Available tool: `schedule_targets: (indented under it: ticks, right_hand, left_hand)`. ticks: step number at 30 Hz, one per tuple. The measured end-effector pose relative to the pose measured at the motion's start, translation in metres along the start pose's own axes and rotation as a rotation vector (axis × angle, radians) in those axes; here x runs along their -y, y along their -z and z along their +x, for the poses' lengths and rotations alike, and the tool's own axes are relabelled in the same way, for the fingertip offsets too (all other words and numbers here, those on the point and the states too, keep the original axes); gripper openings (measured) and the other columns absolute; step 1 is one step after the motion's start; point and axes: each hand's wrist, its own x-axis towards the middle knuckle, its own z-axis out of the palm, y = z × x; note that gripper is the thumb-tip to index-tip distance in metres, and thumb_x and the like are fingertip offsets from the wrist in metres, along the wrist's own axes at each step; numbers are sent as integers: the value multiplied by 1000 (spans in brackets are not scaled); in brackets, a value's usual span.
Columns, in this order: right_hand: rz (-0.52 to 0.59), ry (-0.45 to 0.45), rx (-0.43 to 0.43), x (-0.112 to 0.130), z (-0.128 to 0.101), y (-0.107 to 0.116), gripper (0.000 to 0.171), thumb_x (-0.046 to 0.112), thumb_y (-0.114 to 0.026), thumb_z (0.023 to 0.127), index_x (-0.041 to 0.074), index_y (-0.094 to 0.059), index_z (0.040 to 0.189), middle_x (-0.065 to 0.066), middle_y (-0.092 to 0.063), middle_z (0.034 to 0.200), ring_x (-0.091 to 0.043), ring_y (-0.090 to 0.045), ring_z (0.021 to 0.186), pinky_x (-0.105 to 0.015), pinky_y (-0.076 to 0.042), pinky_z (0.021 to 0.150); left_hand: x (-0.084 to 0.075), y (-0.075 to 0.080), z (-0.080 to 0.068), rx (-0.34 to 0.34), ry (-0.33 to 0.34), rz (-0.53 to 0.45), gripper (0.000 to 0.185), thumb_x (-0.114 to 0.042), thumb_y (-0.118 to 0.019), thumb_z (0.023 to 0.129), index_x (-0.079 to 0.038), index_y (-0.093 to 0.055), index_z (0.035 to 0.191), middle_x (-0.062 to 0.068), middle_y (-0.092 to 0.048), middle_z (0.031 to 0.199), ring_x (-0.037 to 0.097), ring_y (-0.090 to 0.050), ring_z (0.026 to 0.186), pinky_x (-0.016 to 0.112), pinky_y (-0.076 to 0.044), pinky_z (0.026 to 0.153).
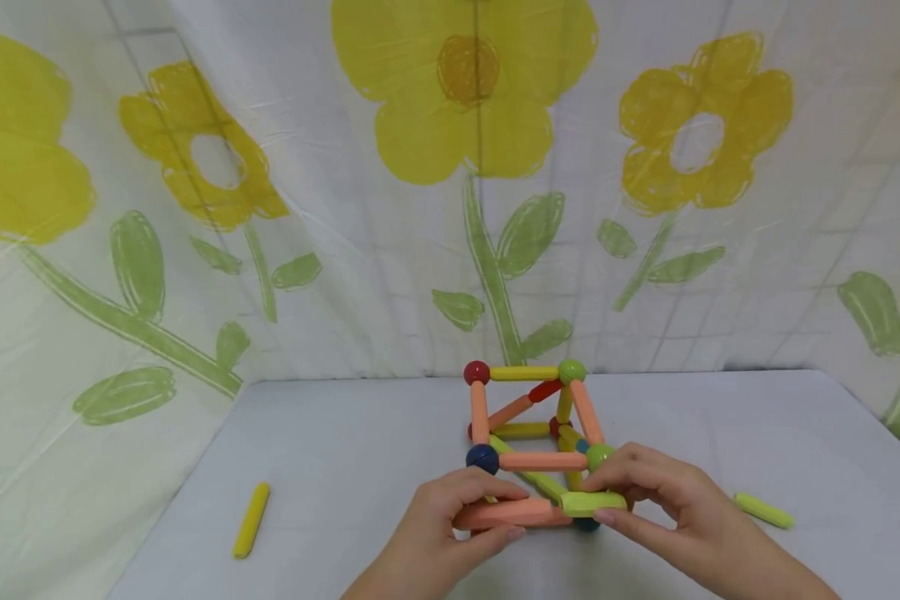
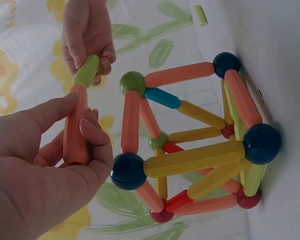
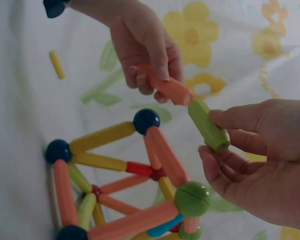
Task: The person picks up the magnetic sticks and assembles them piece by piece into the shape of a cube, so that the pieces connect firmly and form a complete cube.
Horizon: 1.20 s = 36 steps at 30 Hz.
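My left hand [image 1: 450, 521] pinches a salmon rod [image 2: 76, 127] between thumb and fingers. Facing it, my right hand [image 1: 675, 508] pinches a short lime-green rod [image 3: 206, 122] near its outer end. The two rods meet end to end, at a slight angle in the right wrist view. Just behind the hands stands a cube-shaped frame of rods and balls [image 2: 195, 160], with blue, green and red balls at its corners. Diagonal rods cross some of its faces, one of them part blue [image 2: 161, 97] and part yellow.
A loose yellow rod [image 1: 251, 520] lies on the table to the left. Off to the right, beyond my right hand, lies a lime-green rod [image 1: 763, 510]. Behind the white table [image 1: 330, 467] hangs a cloth [image 1: 390, 275] printed with yellow flowers.
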Motion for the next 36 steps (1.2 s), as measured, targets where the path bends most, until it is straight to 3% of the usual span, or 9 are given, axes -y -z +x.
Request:
schedule_targets:
  ticks: [3, 10, 18, 23, 27, 31, 33, 36]
  right_hand:
    - [13, -1, 16, -1, -1, -4, 47, -16, -71, 91, 13, -70, 128, 1, -69, 112, -11, -61, 93, -25, -54, 72]
    - [74, -37, 18, -1, -1, -2, 43, -15, -69, 93, 11, -71, 127, -1, -70, 116, -13, -63, 100, -25, -57, 77]
    - [62, -28, -54, -2, -2, 2, 41, -15, -71, 91, 9, -72, 124, -2, -72, 118, -15, -65, 103, -23, -58, 79]
    - [59, -58, -110, 0, -1, 1, 33, -10, -73, 92, 8, -73, 120, -4, -73, 115, -15, -67, 102, -22, -60, 83]
    - [63, -90, -131, 2, 1, 0, 33, -10, -74, 92, 9, -73, 119, -3, -74, 113, -14, -69, 102, -24, -61, 83]
    - [47, -116, -137, 0, 2, -3, 38, -14, -73, 90, 11, -73, 118, -1, -74, 112, -12, -69, 101, -25, -62, 83]
    - [43, -110, -148, -2, 2, -6, 38, -15, -73, 90, 10, -74, 118, -1, -74, 112, -12, -69, 99, -24, -61, 83]
    - [0, -117, -171, -2, 2, -12, 39, -14, -75, 88, 13, -75, 116, 0, -74, 111, -10, -69, 97, -24, -61, 82]
  left_hand:
    - [1, -2, 0, 2, -22, 8, 23, -19, -75, 100, -9, -76, 121, 9, -75, 108, 1, -59, 87, 21, -55, 76]
    - [3, -2, 1, 11, 39, -1, 25, -20, -77, 99, -8, -77, 120, 9, -74, 103, -1, -57, 83, 19, -54, 73]
    - [9, 3, 1, 80, 191, -29, 22, -16, -78, 97, -9, -78, 117, 1, -73, 103, 1, -63, 87, 19, -57, 79]
    - [16, 11, -2, 71, 190, -1, 21, -14, -78, 97, -7, -78, 117, 4, -75, 108, 4, -69, 91, 20, -59, 80]
    - [17, 19, -3, -36, 139, 60, 20, -13, -77, 98, -6, -77, 117, 8, -76, 108, 7, -70, 92, 22, -60, 80]
    - [22, 19, 2, -275, 89, 163, 20, -11, -80, 94, -12, -78, 114, 2, -76, 106, 10, -69, 91, 24, -61, 81]
    - [28, 17, 5, -370, 85, 170, 23, -10, -82, 92, -14, -78, 115, -2, -75, 108, 12, -69, 93, 24, -62, 83]
    - [37, 14, 8, -403, 105, 104, 28, -10, -82, 92, -15, -78, 120, -1, -73, 114, 17, -69, 100, 24, -61, 87]
